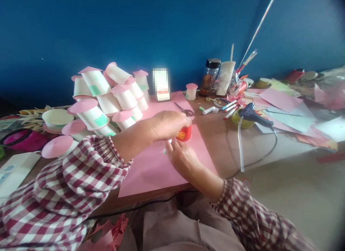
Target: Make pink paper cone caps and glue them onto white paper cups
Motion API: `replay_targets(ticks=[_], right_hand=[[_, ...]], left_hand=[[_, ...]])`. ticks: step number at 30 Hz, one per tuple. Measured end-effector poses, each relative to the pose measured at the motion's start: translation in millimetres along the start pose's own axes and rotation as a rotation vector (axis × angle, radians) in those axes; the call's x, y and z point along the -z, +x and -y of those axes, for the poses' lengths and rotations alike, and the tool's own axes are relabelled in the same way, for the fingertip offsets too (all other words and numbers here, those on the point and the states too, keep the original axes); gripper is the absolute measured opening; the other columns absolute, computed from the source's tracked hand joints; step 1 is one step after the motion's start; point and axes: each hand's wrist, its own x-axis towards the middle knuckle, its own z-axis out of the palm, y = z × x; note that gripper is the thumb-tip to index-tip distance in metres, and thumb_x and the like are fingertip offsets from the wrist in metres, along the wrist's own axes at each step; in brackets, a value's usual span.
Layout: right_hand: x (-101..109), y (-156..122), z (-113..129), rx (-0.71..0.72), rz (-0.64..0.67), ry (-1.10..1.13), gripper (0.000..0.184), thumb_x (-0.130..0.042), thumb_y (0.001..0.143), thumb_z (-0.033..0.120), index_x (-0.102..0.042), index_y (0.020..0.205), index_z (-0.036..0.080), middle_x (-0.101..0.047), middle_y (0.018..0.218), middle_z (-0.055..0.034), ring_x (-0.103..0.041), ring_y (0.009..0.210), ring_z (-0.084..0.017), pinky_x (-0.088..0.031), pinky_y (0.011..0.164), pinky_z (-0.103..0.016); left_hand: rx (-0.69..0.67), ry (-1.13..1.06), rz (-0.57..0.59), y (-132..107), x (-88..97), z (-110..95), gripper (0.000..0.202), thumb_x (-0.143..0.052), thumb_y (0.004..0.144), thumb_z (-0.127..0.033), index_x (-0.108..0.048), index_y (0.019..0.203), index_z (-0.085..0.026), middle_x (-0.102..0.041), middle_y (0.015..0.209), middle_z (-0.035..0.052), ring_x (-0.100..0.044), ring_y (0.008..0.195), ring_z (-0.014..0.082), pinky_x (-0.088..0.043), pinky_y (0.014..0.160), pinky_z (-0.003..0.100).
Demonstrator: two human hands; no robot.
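Observation:
My left hand (171, 125) reaches across from the left and curls over the top of a red paper cup (184, 133) with a yellow print, gripping it. The cup stands over a pink paper sheet (151, 172). Just below, my right hand (182, 157) has its fingertips pinched close to the cup's lower left side. A small whitish and green bit shows at those fingertips, too little of it to name. Scissors (185, 110) lie behind the cup on the sheet's far part.
Stacked white paper cups with pink cone tops (118, 96) stand at left. A phone (161, 85) leans near the blue wall. A dark-lidded jar (210, 76), markers (230, 106), a glue gun (253, 114) and paper scraps (285, 114) occupy the right. A black cable runs along the front edge.

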Motion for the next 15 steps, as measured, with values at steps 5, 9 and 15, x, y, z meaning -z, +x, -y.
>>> replay_targets(ticks=[5,9,15], right_hand=[[-2.9,-0.6,-1.1,-0.020,-0.009,-0.029,0.020,-0.033,0.097,0.019,-0.053,0.096,0.014,-0.060,0.079,-0.0073,-0.060,0.072,-0.019,-0.048,0.059,-0.030],[-1.8,0.2,-2.2,-0.017,-0.012,-0.030,0.021,-0.033,0.097,0.019,-0.053,0.097,0.013,-0.060,0.081,-0.0087,-0.059,0.073,-0.020,-0.048,0.059,-0.031],[0.8,1.2,-1.6,-0.024,0.002,-0.029,0.023,-0.030,0.096,0.016,-0.053,0.095,0.014,-0.060,0.081,-0.0088,-0.059,0.071,-0.020,-0.047,0.057,-0.030]], left_hand=[[-0.017,0.005,-0.029,1.5,-1.3,1.2,0.034,-0.048,0.073,-0.012,-0.066,0.099,-0.024,-0.066,0.086,0.0026,-0.054,0.060,0.0122,-0.030,0.050,0.025],[-0.008,-0.004,-0.022,3.7,-3.5,3.1,0.031,-0.048,0.075,-0.013,-0.066,0.097,-0.024,-0.066,0.085,0.0022,-0.053,0.059,0.0109,-0.030,0.049,0.024],[-0.012,0.009,-0.030,2.9,-3.4,2.1,0.032,-0.051,0.076,-0.015,-0.065,0.102,-0.027,-0.067,0.091,0.0013,-0.055,0.062,0.0117,-0.031,0.052,0.024]])
